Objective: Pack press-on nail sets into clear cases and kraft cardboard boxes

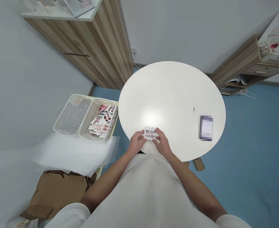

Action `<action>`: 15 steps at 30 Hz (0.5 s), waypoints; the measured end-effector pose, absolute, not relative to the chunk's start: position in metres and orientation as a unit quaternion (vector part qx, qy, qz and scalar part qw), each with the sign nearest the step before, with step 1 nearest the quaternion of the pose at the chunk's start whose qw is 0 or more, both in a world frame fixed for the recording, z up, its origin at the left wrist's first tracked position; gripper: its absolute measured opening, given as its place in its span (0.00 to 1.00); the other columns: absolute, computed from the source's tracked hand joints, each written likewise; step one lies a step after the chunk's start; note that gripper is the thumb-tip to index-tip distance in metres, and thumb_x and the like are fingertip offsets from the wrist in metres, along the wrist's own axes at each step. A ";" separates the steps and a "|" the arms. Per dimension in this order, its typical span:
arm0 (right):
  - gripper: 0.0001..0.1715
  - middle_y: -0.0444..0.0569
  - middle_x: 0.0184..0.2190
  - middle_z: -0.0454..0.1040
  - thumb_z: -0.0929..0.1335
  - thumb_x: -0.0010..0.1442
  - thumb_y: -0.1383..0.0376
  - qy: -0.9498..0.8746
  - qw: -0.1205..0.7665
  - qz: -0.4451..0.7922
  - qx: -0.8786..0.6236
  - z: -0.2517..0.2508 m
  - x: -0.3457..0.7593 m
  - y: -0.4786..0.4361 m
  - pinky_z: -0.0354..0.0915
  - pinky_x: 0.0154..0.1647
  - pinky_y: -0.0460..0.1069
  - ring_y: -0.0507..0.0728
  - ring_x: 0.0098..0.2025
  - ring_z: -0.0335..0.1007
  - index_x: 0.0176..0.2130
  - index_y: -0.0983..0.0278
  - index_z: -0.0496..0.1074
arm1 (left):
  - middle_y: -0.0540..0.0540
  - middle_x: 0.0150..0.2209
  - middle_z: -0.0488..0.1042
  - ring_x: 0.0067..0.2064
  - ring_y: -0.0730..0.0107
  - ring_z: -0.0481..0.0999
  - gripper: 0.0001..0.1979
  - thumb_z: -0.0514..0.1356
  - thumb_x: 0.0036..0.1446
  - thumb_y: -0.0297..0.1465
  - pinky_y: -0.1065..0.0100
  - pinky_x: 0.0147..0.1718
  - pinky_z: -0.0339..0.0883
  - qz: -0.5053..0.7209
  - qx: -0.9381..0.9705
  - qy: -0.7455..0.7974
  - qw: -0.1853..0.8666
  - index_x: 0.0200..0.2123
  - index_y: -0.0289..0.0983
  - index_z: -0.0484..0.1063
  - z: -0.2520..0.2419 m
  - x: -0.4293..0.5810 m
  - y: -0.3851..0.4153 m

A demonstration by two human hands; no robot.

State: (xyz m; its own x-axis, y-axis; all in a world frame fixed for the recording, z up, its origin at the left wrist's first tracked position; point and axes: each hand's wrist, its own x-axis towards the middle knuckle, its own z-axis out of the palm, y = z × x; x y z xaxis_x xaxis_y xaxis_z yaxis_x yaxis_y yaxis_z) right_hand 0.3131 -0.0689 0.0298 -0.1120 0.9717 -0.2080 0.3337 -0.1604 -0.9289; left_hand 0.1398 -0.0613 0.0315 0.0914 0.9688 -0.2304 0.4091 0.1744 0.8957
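A small clear plastic box [150,133] sits between my two hands at the near edge of the white oval table [175,91]. Rows of small dark and pinkish pieces, which look like press-on nails, show through it. My left hand [137,142] grips the box's left side with fingers and thumb. On the right side, my right hand [162,143] holds it the same way, fingers at the far corner and thumb nearer me. Whether the box rests on the tabletop or is slightly lifted, I cannot tell.
Left of the table stand a basket of clear plastic boxes [70,115] and a basket of printed cards [101,123]. White sheets [82,153] and folded brown cardboard [58,190] lie nearer me. A blurred rectangular object [206,128] lies at the table's right. Small cardboard [198,164] is on the floor.
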 end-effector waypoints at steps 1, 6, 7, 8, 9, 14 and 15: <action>0.30 0.50 0.59 0.51 0.64 0.53 0.64 -0.581 0.310 0.485 -0.576 0.028 0.305 -0.064 0.64 0.47 0.56 0.58 0.51 0.62 0.55 0.55 0.55 | 0.45 0.44 0.66 0.37 0.73 0.70 0.23 0.58 0.49 0.32 0.66 0.39 0.70 0.300 0.566 0.608 0.468 0.51 0.41 0.62 0.029 0.131 -0.057; 0.35 0.47 0.60 0.50 0.63 0.52 0.69 -0.649 0.233 0.439 -0.576 0.016 0.259 -0.033 0.60 0.53 0.57 0.59 0.57 0.53 0.57 0.54 0.51 | 0.46 0.42 0.66 0.36 0.73 0.70 0.22 0.57 0.50 0.31 0.66 0.38 0.70 0.301 0.557 0.628 0.453 0.51 0.41 0.63 0.014 0.084 -0.035; 0.34 0.47 0.60 0.51 0.63 0.53 0.69 -0.657 0.223 0.429 -0.578 0.014 0.249 -0.027 0.59 0.53 0.57 0.59 0.58 0.53 0.57 0.54 0.52 | 0.45 0.43 0.66 0.36 0.72 0.70 0.23 0.57 0.50 0.31 0.66 0.38 0.69 0.297 0.558 0.632 0.449 0.51 0.41 0.62 0.011 0.074 -0.030; 0.34 0.47 0.60 0.52 0.63 0.53 0.69 -0.664 0.214 0.420 -0.581 0.011 0.240 -0.020 0.59 0.53 0.57 0.59 0.58 0.53 0.57 0.54 0.52 | 0.45 0.43 0.66 0.37 0.72 0.70 0.23 0.56 0.51 0.31 0.65 0.38 0.69 0.293 0.560 0.636 0.444 0.52 0.41 0.62 0.008 0.065 -0.025; 0.33 0.48 0.59 0.52 0.63 0.53 0.70 -0.669 0.206 0.412 -0.584 0.009 0.231 -0.014 0.58 0.54 0.58 0.59 0.58 0.52 0.57 0.55 0.53 | 0.45 0.43 0.65 0.38 0.71 0.70 0.23 0.56 0.51 0.32 0.65 0.38 0.69 0.287 0.563 0.639 0.439 0.52 0.41 0.61 0.005 0.057 -0.020; 0.33 0.51 0.59 0.53 0.63 0.52 0.71 -0.671 0.179 0.393 -0.602 -0.003 0.195 0.015 0.56 0.54 0.58 0.60 0.57 0.52 0.56 0.59 0.54 | 0.43 0.43 0.65 0.43 0.66 0.68 0.25 0.56 0.51 0.32 0.65 0.39 0.66 0.244 0.579 0.653 0.423 0.54 0.40 0.59 -0.003 0.028 0.009; 0.33 0.51 0.59 0.52 0.63 0.52 0.71 -0.669 0.177 0.396 -0.604 -0.005 0.191 0.020 0.57 0.54 0.58 0.60 0.57 0.53 0.57 0.59 0.53 | 0.43 0.43 0.64 0.42 0.66 0.68 0.25 0.56 0.51 0.32 0.65 0.38 0.67 0.237 0.576 0.655 0.428 0.54 0.39 0.59 -0.004 0.025 0.015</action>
State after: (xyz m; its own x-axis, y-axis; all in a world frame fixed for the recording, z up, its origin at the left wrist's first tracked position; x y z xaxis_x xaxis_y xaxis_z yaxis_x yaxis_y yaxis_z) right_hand 0.1906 0.0197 -0.0055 -0.2077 0.9479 -0.2413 0.6678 -0.0429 -0.7431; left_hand 0.0254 0.0146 -0.0042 0.0297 0.9574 -0.2873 0.5519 0.2240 0.8033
